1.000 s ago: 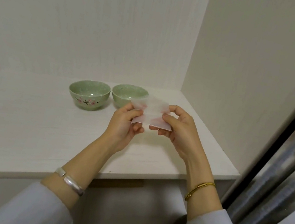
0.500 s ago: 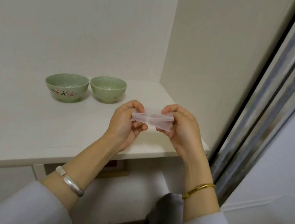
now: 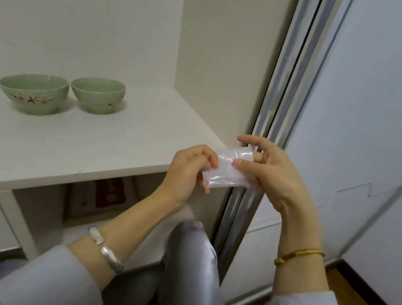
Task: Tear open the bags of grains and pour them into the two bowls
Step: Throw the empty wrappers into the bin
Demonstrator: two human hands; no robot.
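Hands are working a small clear bag (image 3: 226, 169) off the bench's (image 3: 104, 146) right corner: the left hand (image 3: 188, 174) is pinching its left end, the right hand (image 3: 268, 175) pressing a thumb on top, fingers spread. Two green flowered bowls (image 3: 33, 92) (image 3: 98, 94) are sitting on the bench, well left of both hands. Reddish packaging (image 3: 109, 191) below is showing writing too blurred to read.

Two green bowls (image 3: 33, 92) (image 3: 97, 95), one clear bag (image 3: 227, 169), two hands (image 3: 186, 174) (image 3: 274, 177), two bracelets (image 3: 107, 250) (image 3: 298, 255), one table (image 3: 87, 148).
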